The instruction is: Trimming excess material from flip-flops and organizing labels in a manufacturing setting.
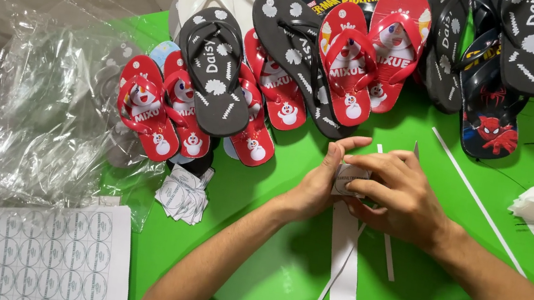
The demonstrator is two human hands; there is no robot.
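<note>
Both forearms reach in from the lower edge and meet over the green table (247,270). The left hand (318,187) and the right hand (397,193) curl inward, pinching a small round sticker (348,180) between thumbs and fingertips. It sits just above a white paper strip (344,271), near rows of flip-flops (281,65).

A small packing workshop: flip-flops (281,65) heaped on a green table (247,270), clear plastic bags (42,112), sticker sheet (58,256).
</note>
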